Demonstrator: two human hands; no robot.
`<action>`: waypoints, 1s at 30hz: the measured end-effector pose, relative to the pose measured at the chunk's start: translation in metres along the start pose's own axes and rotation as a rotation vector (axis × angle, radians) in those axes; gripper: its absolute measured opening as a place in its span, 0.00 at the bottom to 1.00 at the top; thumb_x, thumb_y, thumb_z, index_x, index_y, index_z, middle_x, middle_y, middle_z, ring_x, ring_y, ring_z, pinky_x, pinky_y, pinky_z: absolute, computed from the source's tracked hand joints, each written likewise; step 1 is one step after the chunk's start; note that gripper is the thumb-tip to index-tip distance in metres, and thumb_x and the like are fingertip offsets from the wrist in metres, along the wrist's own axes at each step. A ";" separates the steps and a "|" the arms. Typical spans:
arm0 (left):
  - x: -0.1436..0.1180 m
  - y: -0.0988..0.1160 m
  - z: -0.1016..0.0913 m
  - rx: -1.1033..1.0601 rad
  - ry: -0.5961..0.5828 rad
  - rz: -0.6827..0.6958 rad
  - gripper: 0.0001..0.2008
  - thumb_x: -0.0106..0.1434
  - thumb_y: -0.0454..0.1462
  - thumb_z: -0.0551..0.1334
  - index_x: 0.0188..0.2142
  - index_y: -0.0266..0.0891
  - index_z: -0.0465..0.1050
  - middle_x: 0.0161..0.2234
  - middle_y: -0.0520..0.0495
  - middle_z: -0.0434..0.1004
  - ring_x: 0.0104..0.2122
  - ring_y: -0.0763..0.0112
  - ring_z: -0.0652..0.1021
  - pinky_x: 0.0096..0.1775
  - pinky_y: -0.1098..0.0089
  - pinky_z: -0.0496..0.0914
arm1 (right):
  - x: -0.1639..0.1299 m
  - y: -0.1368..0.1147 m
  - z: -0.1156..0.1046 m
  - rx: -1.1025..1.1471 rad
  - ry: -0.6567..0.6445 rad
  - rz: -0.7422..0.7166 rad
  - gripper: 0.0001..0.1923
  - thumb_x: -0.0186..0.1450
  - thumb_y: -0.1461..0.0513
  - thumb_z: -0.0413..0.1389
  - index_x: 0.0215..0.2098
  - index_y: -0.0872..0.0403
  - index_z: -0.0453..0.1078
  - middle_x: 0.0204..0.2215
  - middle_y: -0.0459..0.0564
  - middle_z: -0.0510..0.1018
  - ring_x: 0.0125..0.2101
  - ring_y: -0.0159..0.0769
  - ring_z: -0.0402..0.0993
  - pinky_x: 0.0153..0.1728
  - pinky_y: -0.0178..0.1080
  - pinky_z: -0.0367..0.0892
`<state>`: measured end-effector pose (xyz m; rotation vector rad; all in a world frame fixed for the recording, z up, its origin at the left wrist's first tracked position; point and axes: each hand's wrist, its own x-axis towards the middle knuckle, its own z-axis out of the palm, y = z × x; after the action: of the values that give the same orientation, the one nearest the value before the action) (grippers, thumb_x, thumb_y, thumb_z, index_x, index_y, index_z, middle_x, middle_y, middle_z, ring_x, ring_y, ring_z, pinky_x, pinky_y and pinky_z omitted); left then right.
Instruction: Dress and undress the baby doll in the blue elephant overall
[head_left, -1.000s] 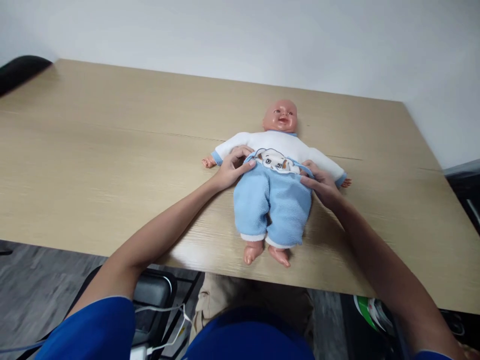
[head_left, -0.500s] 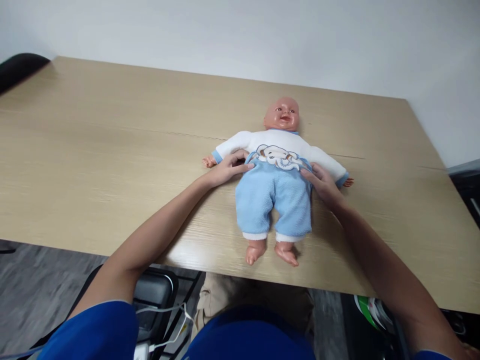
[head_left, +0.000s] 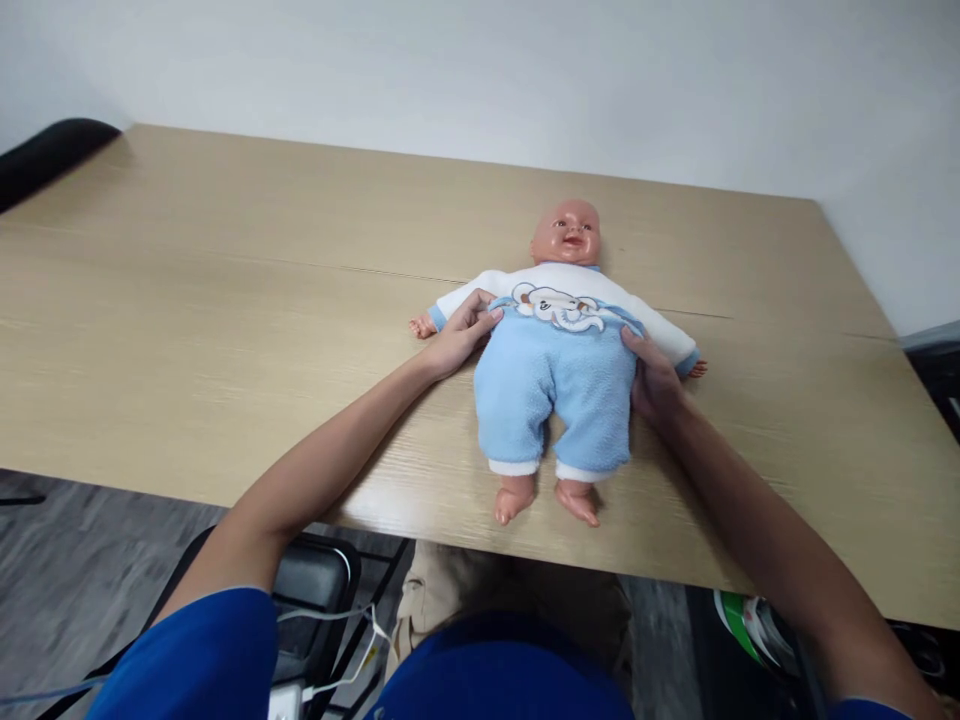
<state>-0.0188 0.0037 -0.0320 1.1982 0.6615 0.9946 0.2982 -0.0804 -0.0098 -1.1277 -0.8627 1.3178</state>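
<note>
We see the doll supine near the counter's front edge, head away from it, wearing a white top and light-blue trousers, feet bare.

No words, numbers, brand names or signs can be read anywhere in the view. The only mark on show is a wordless elephant picture stitched across the chest of the doll's outfit, and it bears no letters.
</note>
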 end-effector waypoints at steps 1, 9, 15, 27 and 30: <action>0.001 -0.001 0.002 0.001 0.025 0.012 0.36 0.63 0.67 0.84 0.46 0.46 0.72 0.35 0.55 0.71 0.33 0.70 0.70 0.38 0.68 0.64 | 0.000 0.001 0.002 0.003 -0.004 0.000 0.29 0.63 0.41 0.78 0.56 0.40 0.82 0.58 0.48 0.93 0.68 0.60 0.87 0.75 0.62 0.82; -0.001 0.006 0.009 0.139 0.050 0.082 0.36 0.67 0.71 0.79 0.39 0.42 0.76 0.34 0.53 0.68 0.34 0.70 0.67 0.38 0.66 0.63 | 0.002 0.007 -0.003 -0.130 -0.106 -0.069 0.30 0.60 0.39 0.81 0.51 0.42 0.82 0.49 0.48 0.90 0.59 0.58 0.87 0.71 0.59 0.81; -0.001 0.029 0.017 0.369 -0.010 0.170 0.36 0.67 0.70 0.79 0.37 0.42 0.75 0.35 0.52 0.69 0.35 0.68 0.68 0.40 0.64 0.64 | -0.007 -0.020 -0.005 -0.478 -0.157 -0.347 0.26 0.68 0.36 0.76 0.35 0.44 0.75 0.37 0.47 0.74 0.44 0.48 0.75 0.60 0.53 0.79; -0.006 0.014 -0.013 0.559 -0.066 0.103 0.36 0.72 0.73 0.71 0.42 0.42 0.79 0.38 0.49 0.74 0.38 0.64 0.71 0.42 0.63 0.67 | 0.012 0.013 -0.025 -0.641 0.040 -0.327 0.33 0.72 0.28 0.66 0.32 0.44 0.68 0.32 0.44 0.72 0.39 0.45 0.69 0.57 0.51 0.78; -0.015 0.012 -0.018 0.495 -0.101 0.094 0.36 0.72 0.72 0.73 0.45 0.42 0.77 0.42 0.49 0.75 0.42 0.64 0.72 0.48 0.63 0.69 | 0.006 0.025 -0.029 -0.596 0.050 -0.333 0.28 0.75 0.32 0.65 0.37 0.43 0.74 0.39 0.48 0.81 0.48 0.50 0.76 0.69 0.55 0.75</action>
<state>-0.0441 -0.0011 -0.0267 1.7144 0.8031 0.8644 0.3191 -0.0803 -0.0422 -1.3852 -1.3916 0.7670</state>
